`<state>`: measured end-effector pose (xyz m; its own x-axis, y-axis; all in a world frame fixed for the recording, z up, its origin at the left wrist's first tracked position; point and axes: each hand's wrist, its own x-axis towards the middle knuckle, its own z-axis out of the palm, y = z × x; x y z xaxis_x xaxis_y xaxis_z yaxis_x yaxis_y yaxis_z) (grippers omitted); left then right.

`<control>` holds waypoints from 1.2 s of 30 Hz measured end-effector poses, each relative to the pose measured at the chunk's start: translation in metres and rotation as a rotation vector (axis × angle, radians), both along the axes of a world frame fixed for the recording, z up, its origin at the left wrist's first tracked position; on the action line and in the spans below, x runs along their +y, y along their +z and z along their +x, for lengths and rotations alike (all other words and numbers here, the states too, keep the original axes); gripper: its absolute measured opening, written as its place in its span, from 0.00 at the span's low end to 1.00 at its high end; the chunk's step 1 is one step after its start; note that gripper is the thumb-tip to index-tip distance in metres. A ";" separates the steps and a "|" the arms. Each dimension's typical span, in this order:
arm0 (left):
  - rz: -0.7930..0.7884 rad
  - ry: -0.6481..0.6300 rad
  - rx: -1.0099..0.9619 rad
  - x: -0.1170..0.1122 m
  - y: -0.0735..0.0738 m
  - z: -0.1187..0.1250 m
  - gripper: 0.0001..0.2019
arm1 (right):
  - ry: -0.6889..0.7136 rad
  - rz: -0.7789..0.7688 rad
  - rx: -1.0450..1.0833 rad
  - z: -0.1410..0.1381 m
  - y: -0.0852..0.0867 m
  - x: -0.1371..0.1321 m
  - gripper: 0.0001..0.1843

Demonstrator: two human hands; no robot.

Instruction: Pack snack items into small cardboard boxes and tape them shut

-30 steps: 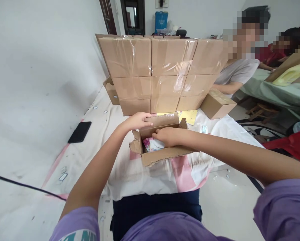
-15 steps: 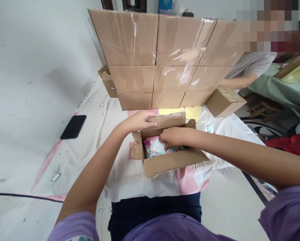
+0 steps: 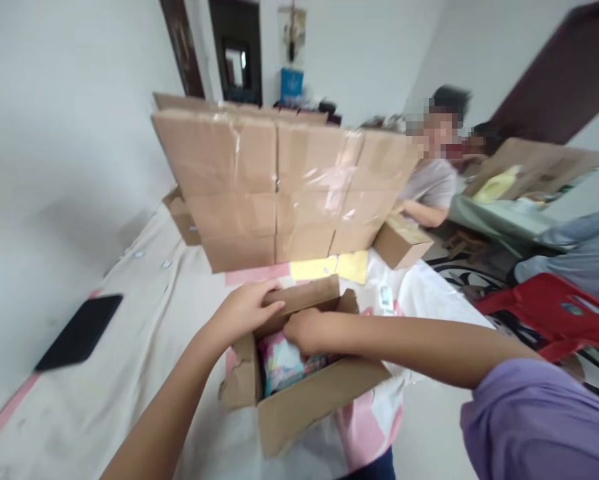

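Observation:
An open cardboard box (image 3: 309, 403) sits on the cloth in front of me, its flaps standing up. My left hand (image 3: 244, 308) grips the far flap of the box, fingers curled over its edge. My right hand (image 3: 304, 330) reaches down inside the box and presses on a colourful plastic packet (image 3: 282, 363) lying in it; its fingertips are hidden behind the packet and flap.
A wall of taped cardboard boxes (image 3: 279, 187) stands just beyond. A loose small box (image 3: 402, 241) lies to its right, a black phone (image 3: 79, 331) at the left. Two other people sit at the back right; a red plastic chair (image 3: 554, 313) stands at the right.
The view has swung up and to the right, and is blurred. My hands stay at the box; the right hand sits a little deeper over the packet.

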<state>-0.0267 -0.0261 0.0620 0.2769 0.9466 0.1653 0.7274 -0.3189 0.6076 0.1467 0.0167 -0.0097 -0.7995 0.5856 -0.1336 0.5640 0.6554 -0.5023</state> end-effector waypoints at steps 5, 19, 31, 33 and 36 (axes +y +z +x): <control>0.313 0.415 -0.349 -0.008 -0.005 0.019 0.11 | 0.141 0.178 -0.146 0.032 0.056 -0.022 0.23; 0.936 -0.055 0.784 -0.038 -0.015 0.057 0.11 | -0.465 -0.132 0.981 0.183 0.006 -0.042 0.25; 0.368 0.115 0.307 -0.038 0.010 0.027 0.21 | -0.357 -0.223 1.011 0.164 -0.001 -0.050 0.33; 0.229 0.003 0.095 -0.040 0.012 0.007 0.29 | -0.360 -0.217 0.962 0.164 -0.001 -0.053 0.30; 0.208 -0.037 -0.203 -0.056 -0.006 -0.025 0.46 | -0.374 -0.217 0.904 0.163 0.000 -0.055 0.29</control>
